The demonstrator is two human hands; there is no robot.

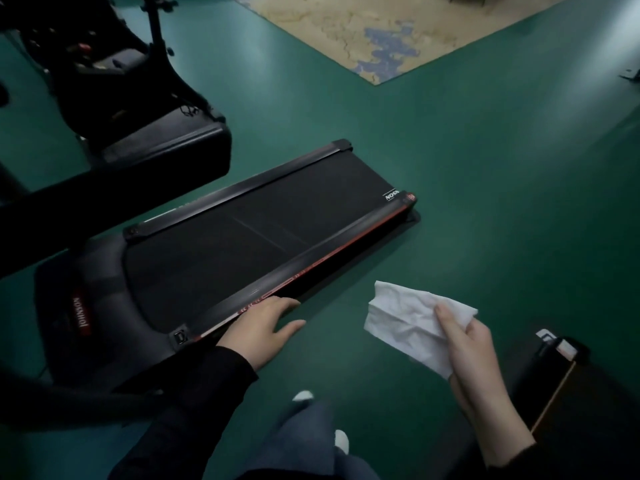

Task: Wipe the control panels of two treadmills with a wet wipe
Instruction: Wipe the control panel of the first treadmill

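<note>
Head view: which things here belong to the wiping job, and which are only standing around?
For the job:
- wet wipe, held in the right hand
- treadmill, its side rail under the open left hand
- second dark machine at lower right, perhaps the other treadmill

Only around:
- black exercise frame at upper left
- worn floor patch
</note>
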